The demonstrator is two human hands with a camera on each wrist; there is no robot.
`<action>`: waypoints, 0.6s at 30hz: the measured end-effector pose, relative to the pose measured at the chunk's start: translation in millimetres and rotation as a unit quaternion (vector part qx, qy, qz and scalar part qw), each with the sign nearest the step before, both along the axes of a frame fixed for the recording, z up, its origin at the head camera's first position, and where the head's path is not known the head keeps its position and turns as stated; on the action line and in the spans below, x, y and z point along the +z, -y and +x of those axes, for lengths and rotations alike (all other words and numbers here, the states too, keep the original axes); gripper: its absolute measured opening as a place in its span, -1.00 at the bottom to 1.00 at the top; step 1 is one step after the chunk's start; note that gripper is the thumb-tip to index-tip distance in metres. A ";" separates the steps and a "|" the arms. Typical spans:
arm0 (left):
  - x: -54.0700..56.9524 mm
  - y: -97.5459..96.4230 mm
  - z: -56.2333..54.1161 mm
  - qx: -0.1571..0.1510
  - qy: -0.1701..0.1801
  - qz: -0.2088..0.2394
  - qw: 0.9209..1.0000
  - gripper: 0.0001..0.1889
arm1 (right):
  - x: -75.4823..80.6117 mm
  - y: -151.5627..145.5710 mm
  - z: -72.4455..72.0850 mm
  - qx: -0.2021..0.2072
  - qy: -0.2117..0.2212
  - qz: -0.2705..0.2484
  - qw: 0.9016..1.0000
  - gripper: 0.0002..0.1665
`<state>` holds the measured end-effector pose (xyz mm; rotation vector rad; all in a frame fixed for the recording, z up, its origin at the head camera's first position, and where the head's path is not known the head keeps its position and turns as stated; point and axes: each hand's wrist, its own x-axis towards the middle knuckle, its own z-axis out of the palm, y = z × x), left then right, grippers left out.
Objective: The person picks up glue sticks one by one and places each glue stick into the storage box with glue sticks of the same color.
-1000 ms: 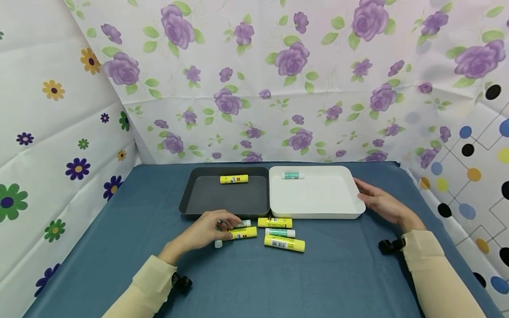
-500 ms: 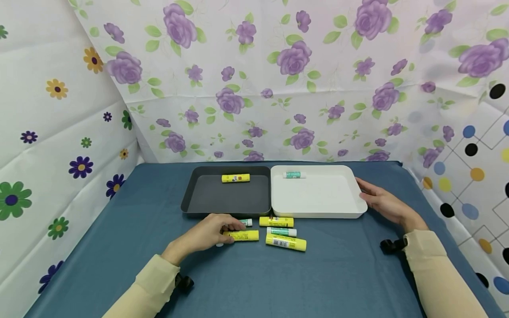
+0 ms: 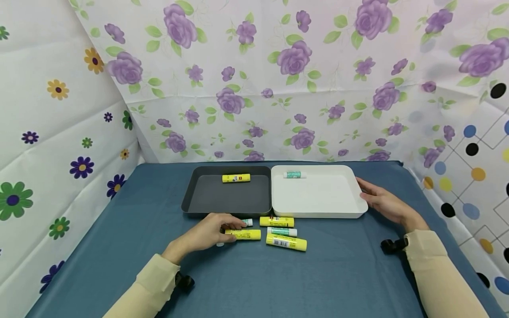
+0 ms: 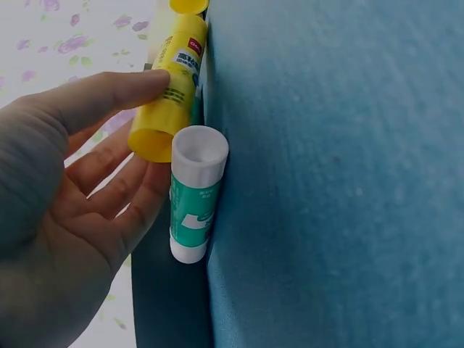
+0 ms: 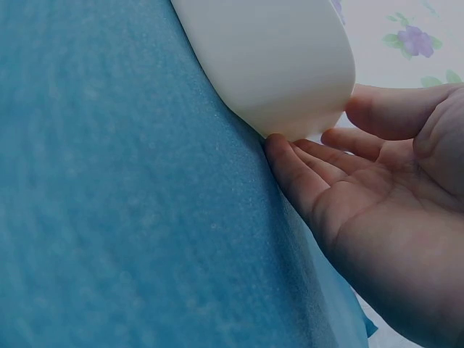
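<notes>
My left hand [image 3: 208,233] pinches a yellow glue stick [image 4: 168,101] between thumb and fingers, just in front of the dark tray [image 3: 226,198]. Close beside it, a green-and-white glue stick [image 4: 194,199] lies partly under the hand in the head view. Behind the fingers shows the end of another green-and-white stick [image 3: 248,222]. To the right lie a yellow glue stick [image 3: 277,221], a green-and-white one [image 3: 282,231] and a larger yellow one [image 3: 286,242]. My right hand [image 3: 383,205] rests its fairly straight fingers and thumb against the right side of the white tray [image 3: 318,196].
The two trays stand side by side at the back of the blue-covered table [image 3: 302,282]. One yellow glue stick [image 3: 236,178] lies in the dark tray, one green-and-white glue stick [image 3: 294,175] in the white tray. A flowered cloth [image 3: 254,79] hangs behind.
My left hand has lowered slightly and shifted a little right; its fingers have closed on the yellow glue stick, which has moved slightly. The right hand stays at the white tray.
</notes>
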<state>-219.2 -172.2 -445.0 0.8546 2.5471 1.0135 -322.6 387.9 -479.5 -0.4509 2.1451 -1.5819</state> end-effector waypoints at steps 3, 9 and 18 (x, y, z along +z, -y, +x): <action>2.3 0.9 -1.2 0.002 0.000 0.009 1.000 -0.56 | -0.2 0.2 -0.6 0.000 0.000 0.000 1.000 -0.10; 9.1 2.4 -4.2 0.010 -0.018 0.013 1.000 -0.59 | -0.3 -0.2 -0.1 -0.001 0.003 0.000 1.000 -0.09; 12.4 3.8 -6.7 0.020 -0.025 0.030 0.999 -0.69 | -0.5 -0.2 0.1 0.004 -0.003 -0.003 1.000 -0.11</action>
